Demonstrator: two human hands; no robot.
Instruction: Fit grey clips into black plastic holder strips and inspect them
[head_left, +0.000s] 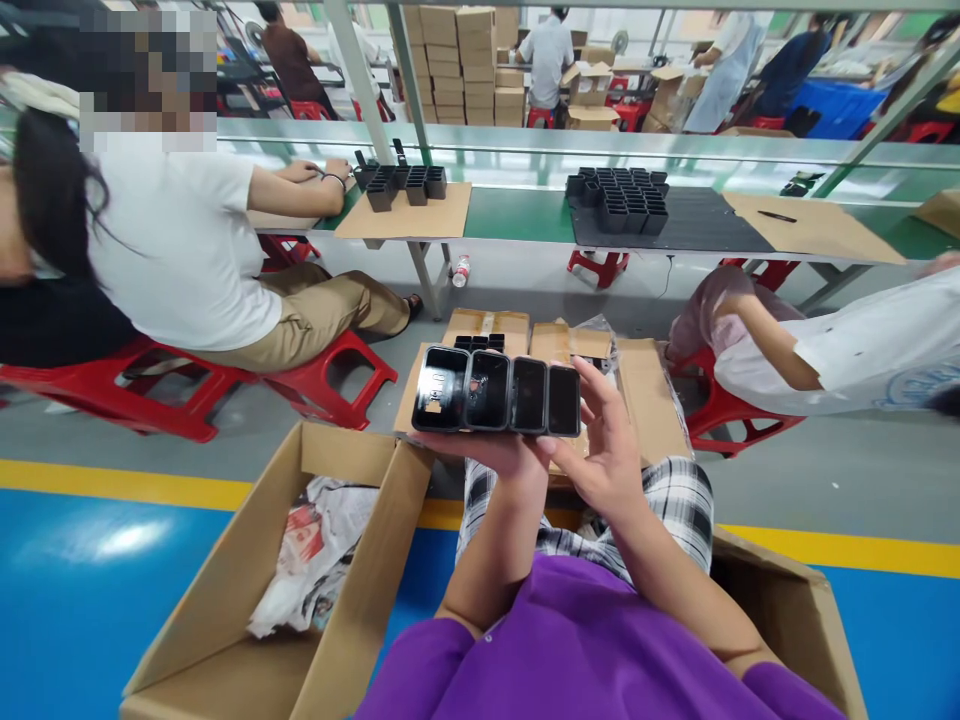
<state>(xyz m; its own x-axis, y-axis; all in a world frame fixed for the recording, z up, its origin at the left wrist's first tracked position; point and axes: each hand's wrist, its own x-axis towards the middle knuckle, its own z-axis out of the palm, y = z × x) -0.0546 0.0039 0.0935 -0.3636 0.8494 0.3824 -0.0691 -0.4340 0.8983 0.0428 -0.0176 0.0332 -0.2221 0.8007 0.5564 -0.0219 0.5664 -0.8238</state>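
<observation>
- Four black containers [487, 392] in one row, openings facing the camera, held above the lap.
- Left hand [487, 450] supports the row from beneath; cannot tell how far its fingers curl.
- Right hand [609, 440] grips the right end, thumb at the lower edge.
- Open carton [217, 570] at left contains crumpled paper [315, 550].

One head-worn camera looks forward and down over a purple shirt [577, 650], with the left hand [484, 450] and right hand [611, 455] close at centre, the worktop [517, 217] farther off, stacked boxes [476, 62] distant.
</observation>
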